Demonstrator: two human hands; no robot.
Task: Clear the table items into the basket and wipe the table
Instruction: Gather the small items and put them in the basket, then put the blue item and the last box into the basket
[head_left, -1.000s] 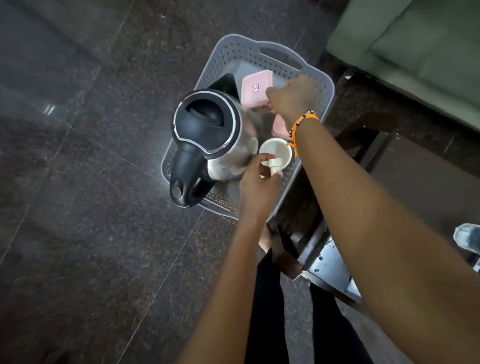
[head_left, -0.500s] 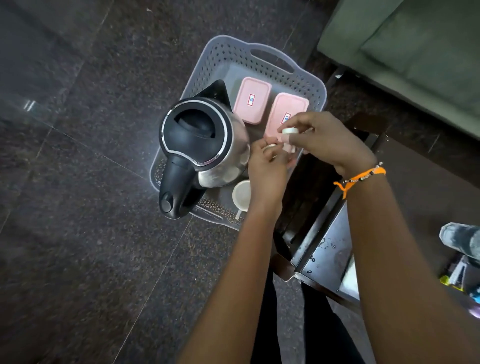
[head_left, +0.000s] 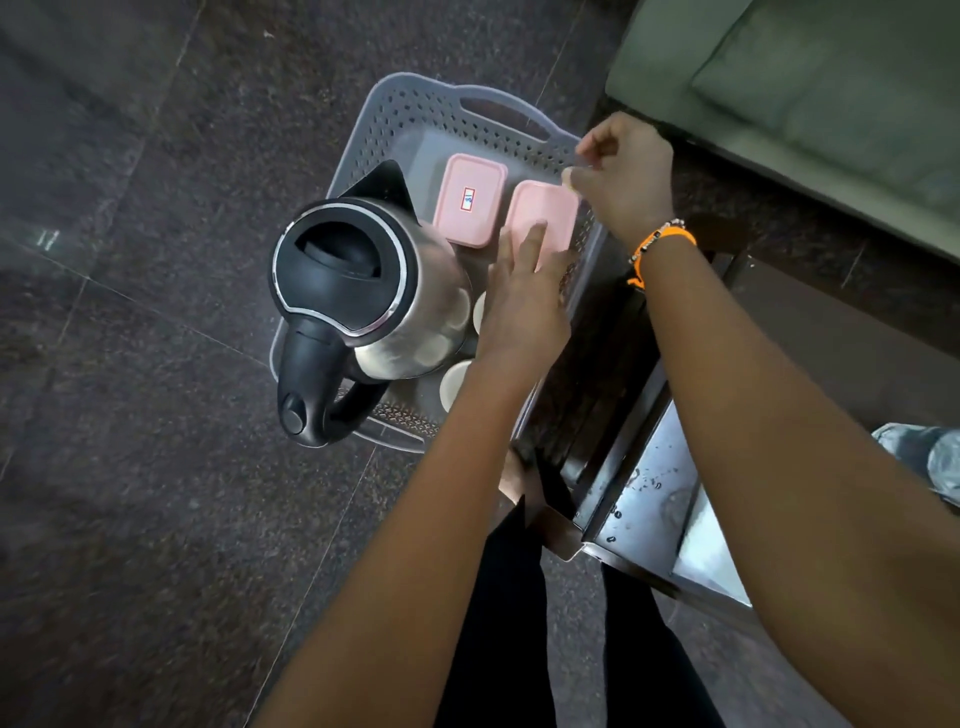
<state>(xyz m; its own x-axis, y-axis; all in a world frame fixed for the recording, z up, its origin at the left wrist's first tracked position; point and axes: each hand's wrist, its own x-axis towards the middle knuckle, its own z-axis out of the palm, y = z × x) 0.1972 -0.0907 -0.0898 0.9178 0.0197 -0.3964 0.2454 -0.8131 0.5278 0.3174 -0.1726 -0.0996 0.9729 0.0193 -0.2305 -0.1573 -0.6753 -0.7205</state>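
The left hand (head_left: 524, 306), fingers spread flat, is lying over 2 cups (head_left: 454, 382) in the basket (head_left: 395, 111); the right hand (head_left: 623, 176), fingers curled loosely, is hovering beyond.

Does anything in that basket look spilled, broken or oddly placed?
Nothing looks spilled or broken. The kettle stands upright in the basket, two pink boxes lie flat with lids on, and white cups sit beside the kettle, partly hidden by the left hand.
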